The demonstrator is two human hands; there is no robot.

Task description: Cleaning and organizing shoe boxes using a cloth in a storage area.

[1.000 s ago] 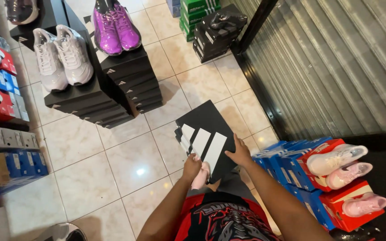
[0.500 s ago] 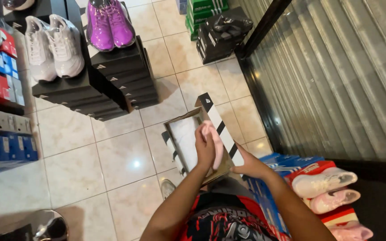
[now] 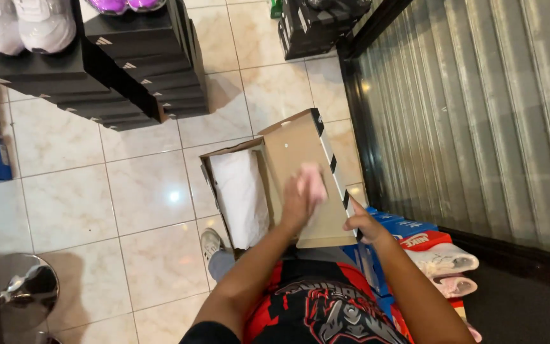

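I hold an open black shoebox in front of me, its brown cardboard inside showing. White tissue paper lies in the box. The hinged lid stands open to the right, striped on its outer edge. My left hand grips a blurred pink item and presses it against the inside of the lid; I cannot tell what the item is. My right hand grips the lid's near right edge from outside.
Stacked black boxes bearing white sneakers stand far left. More black boxes sit at the top. A metal shutter runs along the right. Blue and red boxes with pale shoes lie right of me. A chrome stool is at bottom left.
The closed box has been opened, and its lid has swung over to the right. My left hand has brought the pink item up onto the inside of the lid. The camera has moved closer.
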